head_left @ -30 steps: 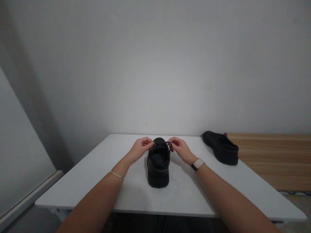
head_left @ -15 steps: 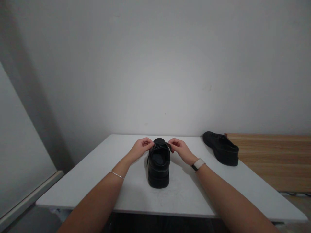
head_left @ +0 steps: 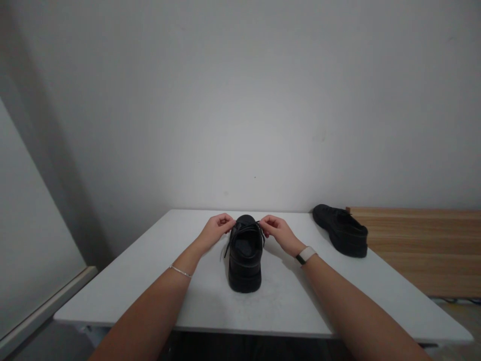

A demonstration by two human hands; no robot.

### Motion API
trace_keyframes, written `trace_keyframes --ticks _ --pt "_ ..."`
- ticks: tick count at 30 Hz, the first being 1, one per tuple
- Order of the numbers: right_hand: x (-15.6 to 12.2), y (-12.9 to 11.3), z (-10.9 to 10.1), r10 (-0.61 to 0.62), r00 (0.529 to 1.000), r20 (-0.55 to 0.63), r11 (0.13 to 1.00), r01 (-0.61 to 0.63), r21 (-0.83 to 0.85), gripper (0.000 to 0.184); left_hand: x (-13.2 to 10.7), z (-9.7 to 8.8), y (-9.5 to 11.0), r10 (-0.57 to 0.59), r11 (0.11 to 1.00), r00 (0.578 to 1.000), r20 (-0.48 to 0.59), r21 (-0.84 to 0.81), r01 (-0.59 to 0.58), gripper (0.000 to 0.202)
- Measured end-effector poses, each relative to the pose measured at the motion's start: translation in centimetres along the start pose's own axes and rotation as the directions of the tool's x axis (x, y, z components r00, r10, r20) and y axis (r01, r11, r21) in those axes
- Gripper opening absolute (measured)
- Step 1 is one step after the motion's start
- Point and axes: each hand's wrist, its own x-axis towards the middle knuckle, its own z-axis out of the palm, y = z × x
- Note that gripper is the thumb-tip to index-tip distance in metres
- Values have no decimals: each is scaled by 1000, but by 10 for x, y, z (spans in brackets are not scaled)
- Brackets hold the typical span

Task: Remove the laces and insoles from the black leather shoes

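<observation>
A black shoe (head_left: pixel 245 260) stands in the middle of the white table (head_left: pixel 150 281), heel toward me. My left hand (head_left: pixel 216 229) is closed in a pinch on a black lace at the shoe's left side. On the other side my right hand (head_left: pixel 277 231) pinches the other lace end. Both hands sit just above the shoe's lacing, close to its toe. A thin bracelet is on my left wrist and a white band on my right wrist.
A second black shoe (head_left: pixel 341 229) lies at the table's far right corner, beside a wooden surface (head_left: pixel 424 245). A plain grey wall rises right behind the table. A pale panel leans at the left.
Both hands have shifted slightly at the laces; the left lace end now hangs a little lower beside the shoe. The shoe has stayed in place.
</observation>
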Motion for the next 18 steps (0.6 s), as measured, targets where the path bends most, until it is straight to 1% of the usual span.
trace_keyframes --ticks 2,4,6,9,11,13,16,18 --pt "1 1 -1 -12 998 -55 1000 12 -12 33 1 -1 0 5 1000 999 -42 -4 -5 30" --pt "2 1 -2 -13 997 -81 1000 12 -12 33 1 -1 1 3 1000 999 -41 -9 -3 31" --pt "1 1 -2 1 998 -64 1000 -1 3 34 0 -1 2 -7 1000 1000 9 -21 7 31" --pt "0 2 0 29 1000 6 999 -29 28 35 -2 0 2 -27 999 993 114 -32 31 31" --pt "0 2 1 37 999 39 999 -38 35 36 -2 0 2 -36 998 991 132 -42 42 31" --pt "1 1 1 29 999 28 999 -30 33 36 -1 -1 0 -34 997 996 83 -66 39 32" --pt "3 1 -2 -2 998 -61 1000 4 22 35 2 -5 -2 -18 995 1000 -25 -103 16 31" --pt "4 2 -5 -13 994 -112 1000 16 18 35 3 -7 -3 -17 994 998 -60 -113 10 32"
